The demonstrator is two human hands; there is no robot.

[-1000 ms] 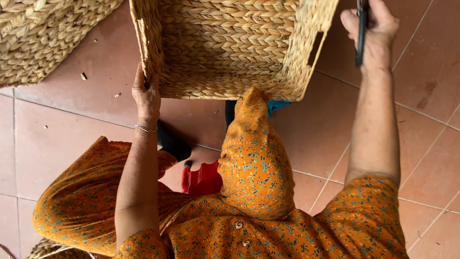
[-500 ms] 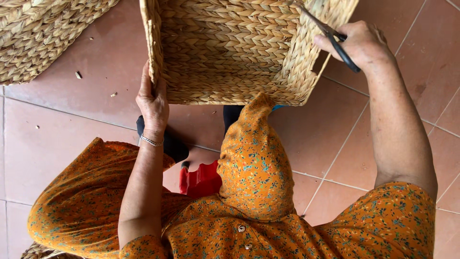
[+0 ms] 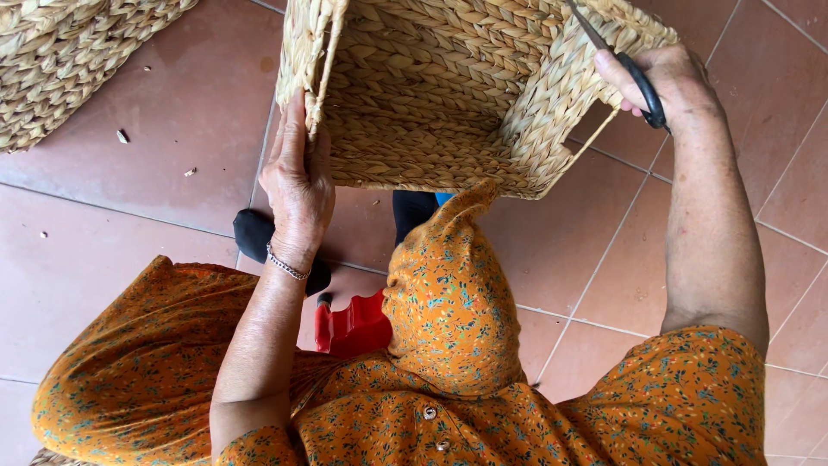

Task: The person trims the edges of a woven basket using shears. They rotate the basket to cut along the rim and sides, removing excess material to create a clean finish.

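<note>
Head view: left hand (image 3: pixel 297 185) steadies basket (image 3: pixel 448 95); right hand (image 3: pixel 664 82) seemingly grips scissors (image 3: pixel 634 73).

Rough woven straw basket (image 3: pixel 448 95), matt terracotta tile floor (image 3: pixel 129 224)

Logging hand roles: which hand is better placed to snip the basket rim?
Right hand: it holds the black-handled scissors at the woven straw basket rim; left hand grips the opposite wall.

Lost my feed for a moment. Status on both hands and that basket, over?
Left hand gripping the woven basket at its near corner. Right hand holds black scissors against the basket's far edge. Second woven basket lies apart, upper left; nothing obstructing.
</note>
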